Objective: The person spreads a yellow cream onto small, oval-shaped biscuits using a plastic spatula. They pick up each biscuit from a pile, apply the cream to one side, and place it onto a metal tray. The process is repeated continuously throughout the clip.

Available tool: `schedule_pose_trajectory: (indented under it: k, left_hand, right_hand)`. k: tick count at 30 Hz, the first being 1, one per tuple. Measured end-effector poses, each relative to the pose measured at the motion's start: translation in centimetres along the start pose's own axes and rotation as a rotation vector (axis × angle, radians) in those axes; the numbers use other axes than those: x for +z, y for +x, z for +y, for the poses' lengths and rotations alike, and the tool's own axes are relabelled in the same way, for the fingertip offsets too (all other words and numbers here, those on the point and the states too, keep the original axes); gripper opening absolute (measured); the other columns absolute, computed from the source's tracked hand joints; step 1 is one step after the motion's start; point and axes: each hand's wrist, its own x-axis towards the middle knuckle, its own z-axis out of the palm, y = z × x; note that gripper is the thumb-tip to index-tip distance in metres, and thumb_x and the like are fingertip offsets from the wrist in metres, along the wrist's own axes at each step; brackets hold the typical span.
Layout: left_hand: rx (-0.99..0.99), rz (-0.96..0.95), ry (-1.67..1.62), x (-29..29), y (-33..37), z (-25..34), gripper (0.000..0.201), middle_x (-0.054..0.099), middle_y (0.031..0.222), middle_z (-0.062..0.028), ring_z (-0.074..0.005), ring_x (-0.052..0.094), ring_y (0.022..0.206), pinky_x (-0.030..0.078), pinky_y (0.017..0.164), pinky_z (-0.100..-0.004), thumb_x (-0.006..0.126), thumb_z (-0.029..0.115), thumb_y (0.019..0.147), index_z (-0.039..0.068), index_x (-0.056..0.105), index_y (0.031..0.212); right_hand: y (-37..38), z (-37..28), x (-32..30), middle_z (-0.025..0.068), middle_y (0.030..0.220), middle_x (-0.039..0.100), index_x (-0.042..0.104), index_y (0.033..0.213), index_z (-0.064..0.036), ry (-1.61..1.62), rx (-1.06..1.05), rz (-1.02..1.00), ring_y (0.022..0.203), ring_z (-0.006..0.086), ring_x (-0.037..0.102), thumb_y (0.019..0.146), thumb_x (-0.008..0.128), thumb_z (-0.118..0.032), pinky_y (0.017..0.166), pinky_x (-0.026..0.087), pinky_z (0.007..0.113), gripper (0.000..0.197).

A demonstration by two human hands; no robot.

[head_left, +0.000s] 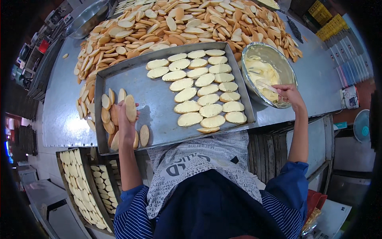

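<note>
My left hand grips an oval bread slice upright over the left side of a large metal tray. Plain slices lie loosely beneath and around that hand. On the tray's right part, rows of slices carry a pale yellow cream. To the right of the tray stands a metal bowl of the same kind of cream. My right hand is closed around the handle of a spreading tool, whose tip reaches into the cream; its exact shape is partly hidden.
A big heap of plain bread slices covers the far part of the metal table. An empty-looking metal bowl sits at the far left. Below, at left, are trays of coated slices. Yellow crates stand far right.
</note>
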Motion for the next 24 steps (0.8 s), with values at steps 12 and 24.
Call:
schedule_pose_trajectory:
  k: [12,24]
  left_hand:
    - [-0.120,-0.334,-0.386,7.4,-1.4,-0.4,0.049,0.048,0.124,-0.0178,-0.0291,0.048,0.119,0.044,0.100,-0.0419,0.045,0.025,0.097,-0.006,0.032,0.133]
    - [-0.316,-0.561,-0.642,12.2,-3.4,-1.7,0.043,0.050,0.126,-0.0090,-0.0204,0.049,0.118,0.039,0.103,-0.0368,0.059,0.020,0.091,0.004,0.042,0.129]
  right_hand:
    - [-3.4,0.7,3.4,-0.0018,0.062,0.057,0.067,0.110,-0.0048,0.316,-0.192,0.034,0.054,0.0035,0.048,0.085,0.062,-0.011,0.047,0.030,0.018,0.026]
    - [-8.6,-2.6,19.6,0.0099,0.093,0.062,0.068,0.108,-0.0071,-0.079,-1.091,0.419,0.074,0.0196,0.059,0.064,0.051,0.016,0.065,0.048,0.027,0.053]
